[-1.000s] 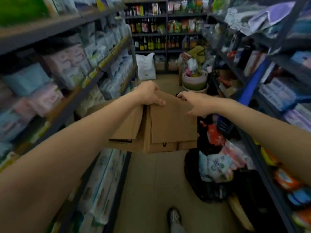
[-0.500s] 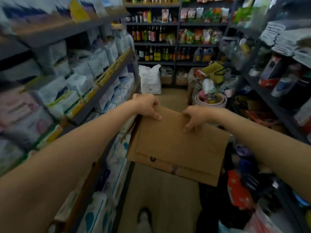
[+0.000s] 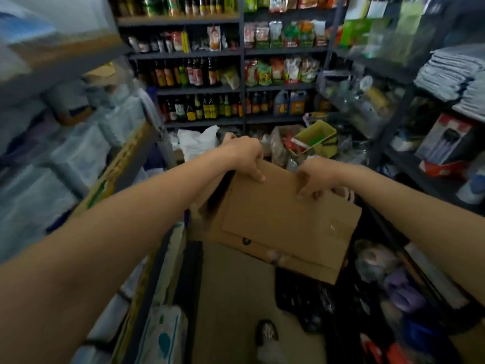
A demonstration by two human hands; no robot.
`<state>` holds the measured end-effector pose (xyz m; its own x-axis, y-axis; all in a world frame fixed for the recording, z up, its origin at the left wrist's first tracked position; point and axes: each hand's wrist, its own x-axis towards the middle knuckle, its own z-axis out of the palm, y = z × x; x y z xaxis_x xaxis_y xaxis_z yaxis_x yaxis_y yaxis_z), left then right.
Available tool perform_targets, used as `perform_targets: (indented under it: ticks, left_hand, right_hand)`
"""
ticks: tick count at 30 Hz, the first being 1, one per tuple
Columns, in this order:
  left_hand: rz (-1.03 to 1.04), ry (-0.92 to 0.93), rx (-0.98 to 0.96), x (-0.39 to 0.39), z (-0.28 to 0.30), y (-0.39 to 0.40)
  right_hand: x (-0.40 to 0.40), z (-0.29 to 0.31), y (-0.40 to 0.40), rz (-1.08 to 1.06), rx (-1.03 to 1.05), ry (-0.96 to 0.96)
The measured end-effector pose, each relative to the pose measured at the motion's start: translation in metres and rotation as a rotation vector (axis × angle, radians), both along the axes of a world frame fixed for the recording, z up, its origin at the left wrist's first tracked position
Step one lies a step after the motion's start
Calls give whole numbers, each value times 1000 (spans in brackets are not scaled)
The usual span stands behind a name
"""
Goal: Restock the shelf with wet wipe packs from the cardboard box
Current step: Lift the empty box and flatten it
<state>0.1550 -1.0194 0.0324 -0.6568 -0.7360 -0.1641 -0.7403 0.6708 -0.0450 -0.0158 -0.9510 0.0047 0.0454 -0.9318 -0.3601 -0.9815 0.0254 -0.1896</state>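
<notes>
1. While both arms reach forward down a narrow shop aisle, the cardboard box hangs in the air between them above the floor, flaps folded shut on top and its near edge tilted down toward the camera; a small dark mark shows on its near side.
2. The left hand grips the far left corner of the box, fingers curled over the top flap with one fingertip pressing on the cardboard.
3. The right hand holds the far right edge of the same flap, fingers bent and pinching the cardboard; something pale shows just behind it, too blurred to name.
4. To the left runs the shelf with a yellow price strip along its edge; pale soft packs stand on it, blurred, so whether they are wet wipes I cannot tell; lower down, white packs with teal print sit near the floor.
5. At the end of the aisle, a back shelf unit holds rows of dark bottles and coloured snack bags; below it lie a white plastic bag and a yellow-green basket among loose goods.
6. On the right, dark racks carry folded grey cloths and a red and black boxed item; bags and packets crowd the floor beneath.
7. A shoe shows on the floor below the box.
</notes>
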Motion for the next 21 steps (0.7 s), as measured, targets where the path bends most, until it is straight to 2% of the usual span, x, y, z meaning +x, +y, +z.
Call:
perform_targets:
  ticks: [9,12,18,21]
  left_hand:
    - [56,-52,-66,-65,-21,-247]
    - [44,-52,-151,-76,-19,-332]
    - [-61,-81,-339,-103,-33,-506]
    - [-88,-61,-371,-124,-35,-588]
  right_hand:
    - [-63,-24,-254,62,-169,156]
    - [-75,-25,-338,75,-220,214]
    - [-97,-51,-506,17,-293,199]
    - [-113,-50,-579,-25,-321,203]
